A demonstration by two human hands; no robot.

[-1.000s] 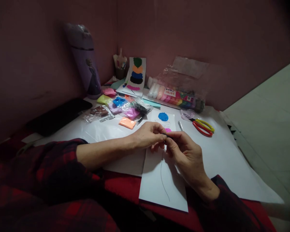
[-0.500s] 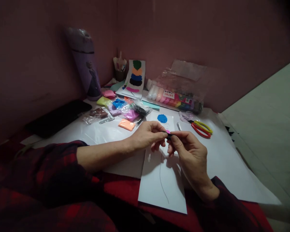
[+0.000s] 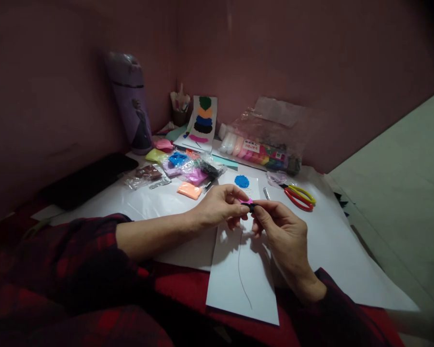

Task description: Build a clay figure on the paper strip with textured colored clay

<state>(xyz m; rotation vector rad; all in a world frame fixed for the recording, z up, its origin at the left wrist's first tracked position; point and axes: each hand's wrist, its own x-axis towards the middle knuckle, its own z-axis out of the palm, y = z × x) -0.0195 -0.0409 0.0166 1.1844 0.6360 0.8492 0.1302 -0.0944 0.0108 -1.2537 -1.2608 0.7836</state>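
Observation:
Between the fingertips of both hands is a small piece of black clay point(image 3: 252, 207). My left hand point(image 3: 222, 206) pinches its left end with thumb and forefinger. My right hand point(image 3: 282, 226) grips the right end the same way. Under them lies a white paper strip point(image 3: 244, 284) with a thin curved pencil line. A blue clay disc point(image 3: 242, 181) sits near the strip's far end. A bit of pink clay point(image 3: 246, 201) shows just behind the black piece, partly covered by my fingers.
Packets of coloured clay, including an orange one point(image 3: 189, 190), lie left of the strip. Red-and-yellow scissors point(image 3: 299, 197) rest at right. Farther back are a plastic bag of clay point(image 3: 260, 149), a card with coloured shapes point(image 3: 204, 120) and a purple bottle point(image 3: 132, 111).
The view has tilted slightly, so things sit a little lower. More of the black clay and the pink behind it shows between the fingertips. Both hands keep their pinch.

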